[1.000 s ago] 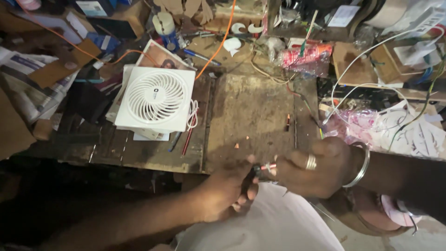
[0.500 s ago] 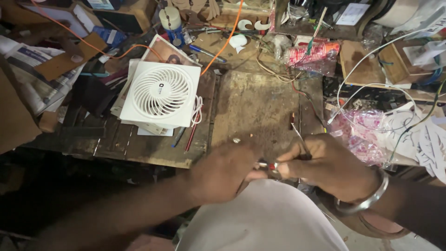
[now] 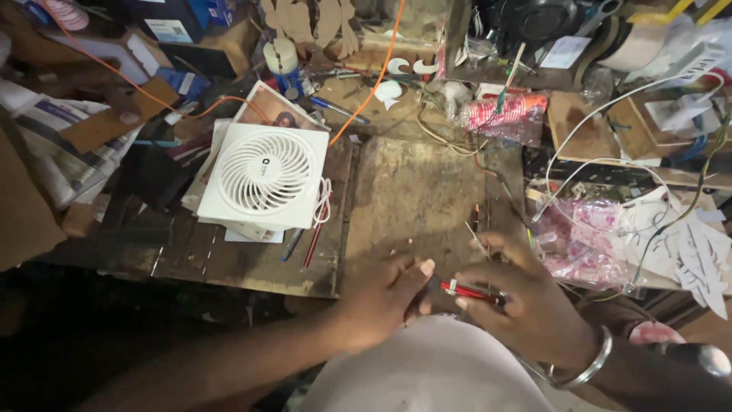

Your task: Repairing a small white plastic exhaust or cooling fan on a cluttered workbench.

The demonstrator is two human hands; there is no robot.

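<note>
My right hand [image 3: 526,305] grips a small red-handled tool [image 3: 467,291] at the near edge of the wooden workbench [image 3: 415,198]; a metal bangle sits on that wrist. My left hand [image 3: 381,294] is right beside it, fingers curled, its fingertips meeting the tool's tip. What lies between the left fingers is too small to make out. A thin wire [image 3: 476,238] rises from beside my right hand's fingers. Both hands hover over my lap, covered in light cloth.
A white square fan [image 3: 267,177] lies on papers at the left of the bench. Pink plastic bags [image 3: 587,244], white cables [image 3: 610,164] and paper cut-outs crowd the right. An orange cable [image 3: 374,84], tape rolls and boxes fill the back.
The camera has tilted and the view sits closer. My hands have moved up onto the bench's near edge and come together around the red tool.
</note>
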